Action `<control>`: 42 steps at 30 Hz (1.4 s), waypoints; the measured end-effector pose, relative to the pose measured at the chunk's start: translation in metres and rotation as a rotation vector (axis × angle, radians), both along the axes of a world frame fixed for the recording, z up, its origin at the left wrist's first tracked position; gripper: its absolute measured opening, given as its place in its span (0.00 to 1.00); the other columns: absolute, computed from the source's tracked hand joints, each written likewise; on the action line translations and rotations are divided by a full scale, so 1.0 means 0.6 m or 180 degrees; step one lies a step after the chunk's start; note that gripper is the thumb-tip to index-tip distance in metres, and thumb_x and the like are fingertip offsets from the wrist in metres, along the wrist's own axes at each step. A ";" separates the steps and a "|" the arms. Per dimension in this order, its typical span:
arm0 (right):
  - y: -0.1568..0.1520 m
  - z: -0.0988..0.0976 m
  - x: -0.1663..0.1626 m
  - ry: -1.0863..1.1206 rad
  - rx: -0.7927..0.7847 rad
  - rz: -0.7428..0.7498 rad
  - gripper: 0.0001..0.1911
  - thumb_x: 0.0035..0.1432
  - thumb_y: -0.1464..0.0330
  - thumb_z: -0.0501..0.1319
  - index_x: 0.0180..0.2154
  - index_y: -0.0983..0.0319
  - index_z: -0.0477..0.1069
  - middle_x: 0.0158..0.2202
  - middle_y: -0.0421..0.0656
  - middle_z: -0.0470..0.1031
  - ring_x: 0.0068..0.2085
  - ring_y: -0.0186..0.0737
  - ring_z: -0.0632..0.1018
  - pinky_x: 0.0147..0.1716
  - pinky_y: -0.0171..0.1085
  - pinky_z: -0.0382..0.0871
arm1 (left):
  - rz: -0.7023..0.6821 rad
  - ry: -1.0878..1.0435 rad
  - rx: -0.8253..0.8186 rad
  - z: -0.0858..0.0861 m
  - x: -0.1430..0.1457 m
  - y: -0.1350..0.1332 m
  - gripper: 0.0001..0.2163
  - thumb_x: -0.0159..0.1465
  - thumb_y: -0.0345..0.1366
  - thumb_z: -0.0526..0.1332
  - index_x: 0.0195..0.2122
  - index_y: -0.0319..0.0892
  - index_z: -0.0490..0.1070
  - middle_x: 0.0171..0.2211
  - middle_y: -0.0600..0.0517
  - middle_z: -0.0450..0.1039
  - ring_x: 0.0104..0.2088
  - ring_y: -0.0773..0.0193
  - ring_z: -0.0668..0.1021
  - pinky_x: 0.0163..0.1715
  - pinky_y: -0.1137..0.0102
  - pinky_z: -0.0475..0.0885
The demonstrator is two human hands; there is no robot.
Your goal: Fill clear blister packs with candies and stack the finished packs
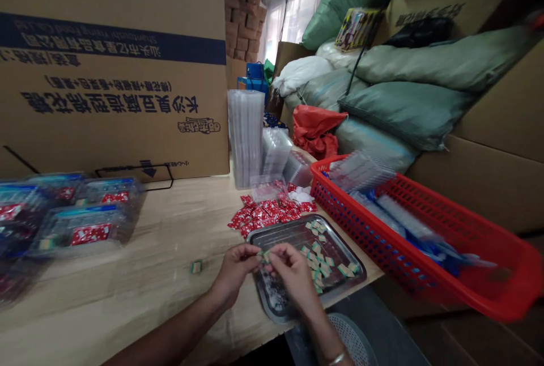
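Note:
Above a dark metal tray (276, 309), my left hand (236, 269) and my right hand (293, 275) come together. Both are closed, pinching one small green-and-tan piece (264, 255) between their fingertips; the fingers partly cover it. Several similar green-and-tan pieces (317, 264) lie scattered on the right side of the tray. One more small green-edged block (196, 267) sits alone on the table, left of my left hand. A heap of red printed packets (263, 213) lies just beyond the tray.
Right of the tray stands a red plastic basket (425, 196) holding clear and blue plastic items. Stacked clear plastic trays (246, 139) rise behind the packets. Filled clear packs (91, 230) lie on the left, before a large cardboard box (114, 83). Sacks (408, 111) are piled behind.

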State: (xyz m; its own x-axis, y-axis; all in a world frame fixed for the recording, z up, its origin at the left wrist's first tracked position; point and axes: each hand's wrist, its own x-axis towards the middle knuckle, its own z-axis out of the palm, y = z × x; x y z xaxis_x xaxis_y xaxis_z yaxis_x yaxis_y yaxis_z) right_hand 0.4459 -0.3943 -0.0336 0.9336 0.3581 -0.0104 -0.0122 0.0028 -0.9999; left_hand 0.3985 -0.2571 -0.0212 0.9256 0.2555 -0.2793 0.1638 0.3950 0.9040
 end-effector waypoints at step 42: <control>0.039 0.018 -0.030 -0.0890 -0.0476 0.0661 0.06 0.53 0.66 0.58 0.30 0.61 0.70 0.27 0.40 0.72 0.30 0.36 0.73 0.29 0.32 0.66 | 0.0016 0.0012 0.0064 -0.004 -0.044 0.037 0.13 0.40 0.38 0.72 0.27 0.40 0.78 0.25 0.52 0.77 0.27 0.66 0.74 0.31 0.71 0.68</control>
